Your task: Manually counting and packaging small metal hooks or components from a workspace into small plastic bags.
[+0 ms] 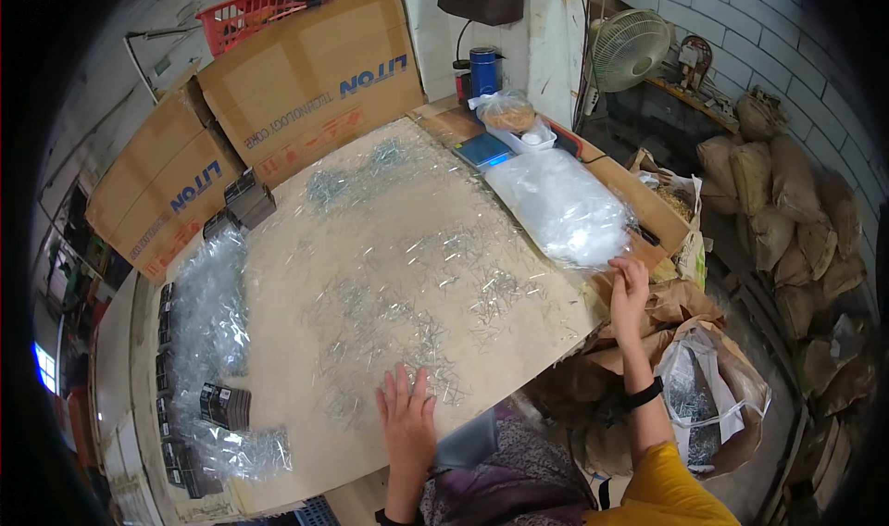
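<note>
Head view: left hand (407, 422) beside metal pins (366, 299), grip flat, empty; right hand (630, 294) by plastic bags (563, 213), grip half-curled, hold unclear.

Cartons, brown cardboard, two, side by side at far left: one larger (306, 109), one smaller (162, 193), both with blue and red print. Basket (243, 24), red plastic, above the larger carton. Canister (482, 74), blue, cylindrical, upright beside a white pillar (554, 54). Fan (632, 49), round, pale wire grille, right of the pillar. Sacks (776, 183), brown, several, heaped below a pale block wall (732, 12).
</note>
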{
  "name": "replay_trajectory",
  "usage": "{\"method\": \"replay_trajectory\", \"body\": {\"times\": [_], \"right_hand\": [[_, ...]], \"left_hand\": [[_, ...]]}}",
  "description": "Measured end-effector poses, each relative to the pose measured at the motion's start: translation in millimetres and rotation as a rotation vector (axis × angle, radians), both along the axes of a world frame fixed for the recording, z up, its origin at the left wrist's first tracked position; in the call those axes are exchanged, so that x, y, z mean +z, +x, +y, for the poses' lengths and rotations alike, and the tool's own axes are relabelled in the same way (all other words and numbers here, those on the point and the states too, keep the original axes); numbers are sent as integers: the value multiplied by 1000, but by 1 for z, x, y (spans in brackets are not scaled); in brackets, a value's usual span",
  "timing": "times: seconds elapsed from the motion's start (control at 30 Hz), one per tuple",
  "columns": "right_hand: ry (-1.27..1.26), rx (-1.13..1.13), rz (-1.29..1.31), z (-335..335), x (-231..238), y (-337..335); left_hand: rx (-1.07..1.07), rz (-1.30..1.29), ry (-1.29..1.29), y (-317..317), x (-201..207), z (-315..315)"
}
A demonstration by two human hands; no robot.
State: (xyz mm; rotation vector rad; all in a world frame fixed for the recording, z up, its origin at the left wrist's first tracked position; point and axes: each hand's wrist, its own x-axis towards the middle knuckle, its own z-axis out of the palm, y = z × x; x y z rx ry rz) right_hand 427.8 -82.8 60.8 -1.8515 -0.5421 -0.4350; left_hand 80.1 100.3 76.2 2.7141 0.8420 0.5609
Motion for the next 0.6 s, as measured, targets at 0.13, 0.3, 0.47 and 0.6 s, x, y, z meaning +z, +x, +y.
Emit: {"method": "replay_trajectory", "body": {"times": [0.13, 0.3, 0.47, 0.6], "right_hand": [[-327, -45, -369, 12, 3, 14], [-466, 25, -437, 14, 4, 18], [-277, -39, -492, 15, 24, -3], [42, -13, -210, 11, 33, -46]], "left_hand": [[158, -204, -51, -17, -6, -1], [279, -23, 33, -47, -7, 0], [223, 4, 69, -42, -3, 1], [251, -172, 75, -44, 2, -5]]}}
